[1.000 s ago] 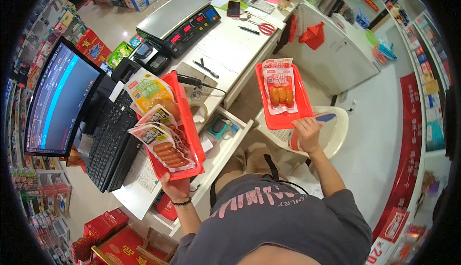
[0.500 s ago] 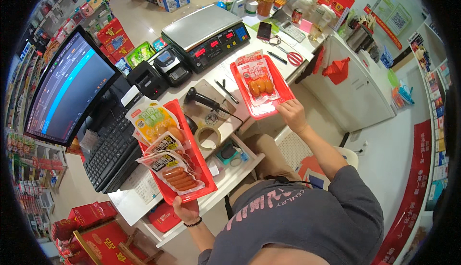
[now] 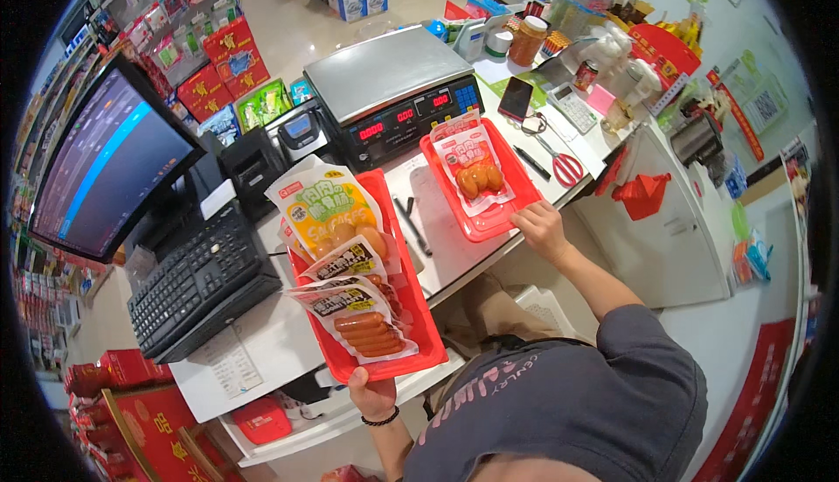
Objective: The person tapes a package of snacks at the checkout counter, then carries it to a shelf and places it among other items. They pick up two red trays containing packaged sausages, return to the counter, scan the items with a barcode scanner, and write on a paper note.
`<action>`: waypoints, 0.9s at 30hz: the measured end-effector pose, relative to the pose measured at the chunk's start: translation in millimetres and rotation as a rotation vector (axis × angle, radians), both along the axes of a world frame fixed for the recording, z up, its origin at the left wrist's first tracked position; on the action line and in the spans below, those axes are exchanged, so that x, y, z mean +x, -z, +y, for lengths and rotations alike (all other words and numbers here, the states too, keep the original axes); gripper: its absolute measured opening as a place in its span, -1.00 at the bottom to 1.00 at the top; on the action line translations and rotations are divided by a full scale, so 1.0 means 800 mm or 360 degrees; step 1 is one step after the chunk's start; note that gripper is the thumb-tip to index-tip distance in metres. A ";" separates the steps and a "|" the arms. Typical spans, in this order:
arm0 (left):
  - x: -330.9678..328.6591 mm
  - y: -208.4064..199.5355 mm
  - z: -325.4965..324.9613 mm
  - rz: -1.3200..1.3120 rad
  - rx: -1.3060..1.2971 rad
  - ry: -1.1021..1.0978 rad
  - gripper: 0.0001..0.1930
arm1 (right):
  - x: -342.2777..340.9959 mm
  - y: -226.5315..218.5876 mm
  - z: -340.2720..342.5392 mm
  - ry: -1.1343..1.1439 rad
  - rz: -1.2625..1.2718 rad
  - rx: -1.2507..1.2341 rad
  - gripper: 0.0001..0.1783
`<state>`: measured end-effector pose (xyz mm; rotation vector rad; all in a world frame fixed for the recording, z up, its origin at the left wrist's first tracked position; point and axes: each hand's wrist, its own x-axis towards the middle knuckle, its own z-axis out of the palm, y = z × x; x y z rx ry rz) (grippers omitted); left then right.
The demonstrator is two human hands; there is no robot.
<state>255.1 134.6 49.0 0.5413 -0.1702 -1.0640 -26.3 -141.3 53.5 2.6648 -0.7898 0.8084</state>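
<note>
Grasping left tray [image 3: 418,298] by its near end with left hand [image 3: 373,397]: thumb up at the rim, other fingers tucked underneath, mostly hidden. Wearing dark beaded bracelet [image 3: 381,416] on that wrist. Pinching right tray [image 3: 494,222] at its near right corner with right hand [image 3: 539,227], fingers bent over the rim; can't make out the thumb.

On left tray's looks: bright red, glossy, long rectangle with raised walls, slanted in view. Loaded with overlapping flat pouches, far to near: yellow-and-white pouch [image 3: 336,207] with green lettering and plump tan sausages low down; white pouch with black label [image 3: 350,261], partly covered; then front pouch [image 3: 358,316], also white and black, showing slim reddish-brown sausages stacked behind clear film. Can't count the ones tucked behind.

On right tray's looks: same red, bare and shiny at the near end. Carrying red-and-white pouch [image 3: 472,172] with three fat, orange-brown sausages, overlapping a similar one at the far end.

Positions: left tray over front edge of white desk [image 3: 197,395], to the right of black keyboard [image 3: 201,281]; right tray farther right, near scale [image 3: 384,71], left of black pen [image 3: 532,163] and red-handled scissors [image 3: 566,167]. Can't tell about contact with desk under either.
</note>
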 end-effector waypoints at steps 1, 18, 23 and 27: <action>-0.013 0.003 -0.011 -0.0024 0.0030 -0.0028 -0.27 | -0.007 0.005 -0.010 -0.0028 0.0012 0.0022 -0.88; -0.209 0.058 -0.155 -0.0232 0.0410 -0.0355 -0.31 | -0.097 0.064 -0.106 -0.0509 -0.0093 0.0486 -0.71; -0.211 0.083 -0.178 -0.0250 0.0313 -0.0327 -0.38 | -0.101 0.073 -0.105 -0.0494 -0.0069 0.0418 -0.59; -0.207 0.090 -0.184 -0.0411 0.0307 -0.0355 -0.40 | -0.107 0.079 -0.108 -0.0641 -0.0142 0.0297 -0.60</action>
